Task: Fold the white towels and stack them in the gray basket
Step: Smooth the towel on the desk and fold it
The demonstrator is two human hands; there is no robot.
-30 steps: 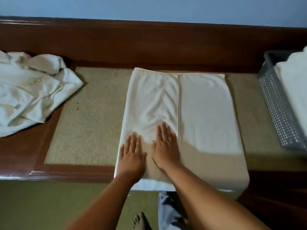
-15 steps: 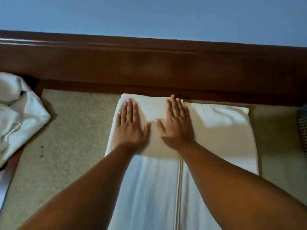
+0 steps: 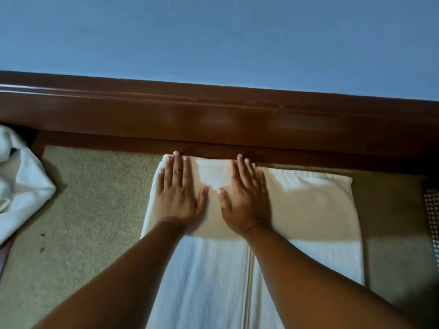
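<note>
A white towel (image 3: 308,210) lies spread flat on the beige mat, folded lengthwise with a seam running down its middle. My left hand (image 3: 177,198) and my right hand (image 3: 244,200) both press flat on the left half of the towel near its far edge, fingers straight and reaching to the wooden back rail. Both forearms stretch over the towel's near part. Only a sliver of the gray basket (image 3: 431,224) shows at the right edge. A heap of unfolded white towels (image 3: 19,186) sits at the far left.
A dark wooden rail (image 3: 213,119) runs along the back under a blue wall. The beige mat (image 3: 95,210) shows between the towel heap and the flat towel, and again to the right of the towel.
Both hands have slid flat along the towel from its near end to its far edge. The view has tilted up and moved closer, so the basket has nearly left the frame.
</note>
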